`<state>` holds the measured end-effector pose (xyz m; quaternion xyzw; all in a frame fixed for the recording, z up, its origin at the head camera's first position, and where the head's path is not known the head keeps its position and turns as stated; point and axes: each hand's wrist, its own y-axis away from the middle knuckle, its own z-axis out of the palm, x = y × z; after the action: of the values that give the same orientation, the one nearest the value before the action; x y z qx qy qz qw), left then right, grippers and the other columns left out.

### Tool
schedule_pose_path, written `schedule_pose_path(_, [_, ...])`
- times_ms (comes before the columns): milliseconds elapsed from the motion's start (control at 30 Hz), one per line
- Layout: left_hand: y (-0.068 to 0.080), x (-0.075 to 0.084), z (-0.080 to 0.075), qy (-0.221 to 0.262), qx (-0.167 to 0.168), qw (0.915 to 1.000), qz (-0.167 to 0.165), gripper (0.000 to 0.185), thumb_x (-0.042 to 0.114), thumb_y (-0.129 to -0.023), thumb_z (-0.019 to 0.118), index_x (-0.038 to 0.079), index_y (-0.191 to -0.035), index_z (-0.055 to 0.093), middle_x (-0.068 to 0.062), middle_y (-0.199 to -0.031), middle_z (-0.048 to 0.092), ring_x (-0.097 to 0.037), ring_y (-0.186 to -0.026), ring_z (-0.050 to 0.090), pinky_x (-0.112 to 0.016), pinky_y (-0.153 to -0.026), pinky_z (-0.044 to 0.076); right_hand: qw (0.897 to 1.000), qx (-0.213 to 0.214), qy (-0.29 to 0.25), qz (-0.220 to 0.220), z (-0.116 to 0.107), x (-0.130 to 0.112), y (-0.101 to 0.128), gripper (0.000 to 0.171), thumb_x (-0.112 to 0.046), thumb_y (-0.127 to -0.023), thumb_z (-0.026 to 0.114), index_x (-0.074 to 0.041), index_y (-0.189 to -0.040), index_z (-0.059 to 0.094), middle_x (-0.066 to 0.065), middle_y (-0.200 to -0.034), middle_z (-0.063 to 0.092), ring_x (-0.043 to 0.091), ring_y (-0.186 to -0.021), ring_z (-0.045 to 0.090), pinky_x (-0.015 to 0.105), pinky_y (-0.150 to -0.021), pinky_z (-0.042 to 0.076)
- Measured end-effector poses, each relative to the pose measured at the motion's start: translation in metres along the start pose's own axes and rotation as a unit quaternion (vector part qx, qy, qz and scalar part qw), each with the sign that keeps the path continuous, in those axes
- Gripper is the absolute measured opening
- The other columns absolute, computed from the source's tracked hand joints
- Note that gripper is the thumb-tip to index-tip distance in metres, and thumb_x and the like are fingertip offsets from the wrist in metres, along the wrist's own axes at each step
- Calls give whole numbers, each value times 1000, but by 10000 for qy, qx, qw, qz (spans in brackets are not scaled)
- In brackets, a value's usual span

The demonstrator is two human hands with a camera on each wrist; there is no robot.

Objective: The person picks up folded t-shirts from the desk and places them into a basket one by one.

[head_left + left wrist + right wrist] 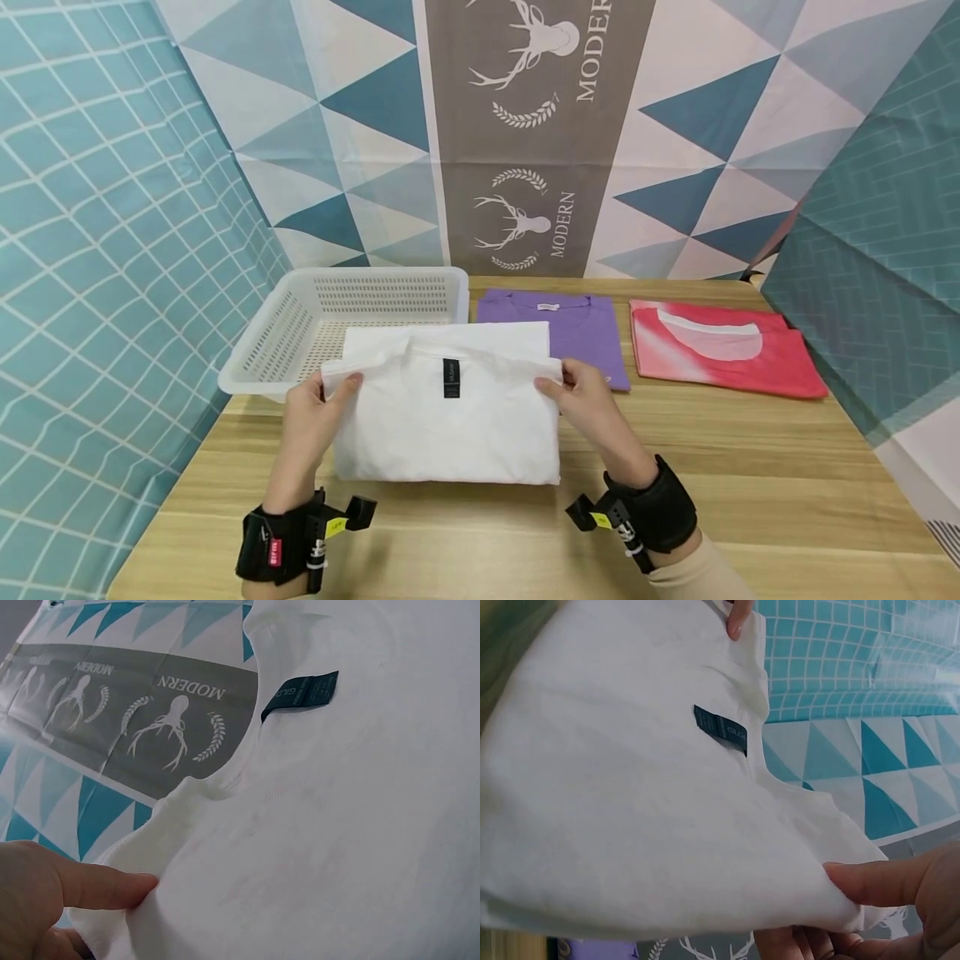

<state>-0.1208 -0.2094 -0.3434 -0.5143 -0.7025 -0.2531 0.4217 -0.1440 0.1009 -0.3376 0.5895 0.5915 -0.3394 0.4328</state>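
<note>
A folded white T-shirt (450, 433) with a black neck label (451, 378) hangs between my two hands over the table. My left hand (317, 417) pinches its upper left corner, thumb on the near face. At the upper right corner my right hand (588, 404) pinches the cloth the same way. In the left wrist view, the thumb (112, 886) presses on the white cloth beside the neckline. The right wrist view shows the right thumb (877, 883) on top of the cloth, with fingers beneath it.
A white perforated basket (300, 321) stands at the back left, partly covered by the shirt in the head view. A folded purple T-shirt (592, 333) lies behind my right hand. Farther right lies a folded red and pink garment (780, 358). Patterned cloths hang behind the wooden table (750, 483).
</note>
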Motion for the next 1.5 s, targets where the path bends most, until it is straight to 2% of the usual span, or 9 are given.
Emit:
schedule_pose_path(233, [-4, -2, -12, -96, 86, 9998, 160, 36, 16, -94, 60, -7, -122, 60, -26, -124, 63, 4, -74, 48, -12, -62, 42, 9998, 95, -1, -174, 12, -6, -7, 16, -9, -93, 59, 7, -97, 57, 5, -79, 49, 12, -70, 41, 20, -59, 35])
schedule_pose_path(400, [-6, -3, -18, -154, 104, 9997, 183, 37, 18, -95, 59, -8, -122, 59, -27, -125, 62, 0, -79, 50, -12, -64, 43, 9998, 22, -182, -107, 17, -8, -10, 15, -10, -94, 59, 4, -93, 54, 2, -76, 44, 12, -68, 39, 20, -58, 34])
schedule_pose_path(500, [-9, -4, -22, -229, 171, 9995, 134, 37, 19, -95, 60, -8, -120, 60, -27, -124, 62, -2, -80, 51, -12, -63, 43, 9996, 19, -250, -103, 20, -10, -12, 15, -10, -93, 59, 4, -94, 55, 1, -75, 44, 12, -67, 39, 20, -58, 33])
schedule_pose_path(800, [-14, -5, -29, -250, 216, 9994, -74, 41, 25, -95, 58, -6, -122, 59, -26, -126, 62, 7, -77, 50, -11, -64, 44, 9988, 54, -474, -102, 28, -18, -19, 13, -10, -93, 60, 2, -95, 57, 1, -78, 46, 12, -67, 40, 20, -58, 34])
schedule_pose_path(933, [-16, -5, -32, -244, 232, 9993, -136, 42, 27, -96, 57, -6, -122, 59, -25, -126, 61, 4, -78, 50, -11, -64, 43, 9988, 92, -455, -178, 31, -20, -20, 15, -11, -92, 61, 0, -87, 52, 1, -75, 41, 12, -66, 37, 21, -57, 31])
schedule_pose_path(1200, [-22, -8, -37, -376, 348, 9985, -209, 42, 29, -95, 57, -6, -119, 60, -25, -119, 63, 4, -74, 48, -13, -62, 43, 9979, 175, -489, -392, 41, -26, -23, 15, -10, -91, 62, 1, -85, 54, 0, -70, 38, 12, -63, 35, 21, -55, 30])
schedule_pose_path(1300, [-26, -9, -41, -526, 421, 9975, -229, 42, 30, -95, 57, -6, -115, 61, -26, -114, 65, 3, -70, 49, -15, -60, 43, 9975, 233, -465, -484, 45, -29, -24, 25, -10, -91, 63, -3, -76, 44, 0, -68, 34, 13, -61, 33, 21, -55, 28])
schedule_pose_path(1367, [-28, -8, -44, -618, 483, 9966, -252, 41, 32, -95, 57, -6, -112, 62, -22, -101, 67, 1, -66, 49, -18, -58, 43, 9970, 239, -532, -508, 48, -31, -25, 27, -10, -91, 62, -5, -75, 42, 0, -68, 33, 13, -60, 32, 21, -54, 28])
schedule_pose_path(1500, [-34, -7, -50, -676, 585, 9956, -292, 41, 33, -94, 59, -5, -108, 62, -3, -72, 62, -2, -61, 47, -21, -54, 42, 9964, 209, -665, -472, 53, -35, -27, 27, -11, -92, 62, -5, -76, 42, 0, -67, 32, 12, -59, 32, 21, -53, 28])
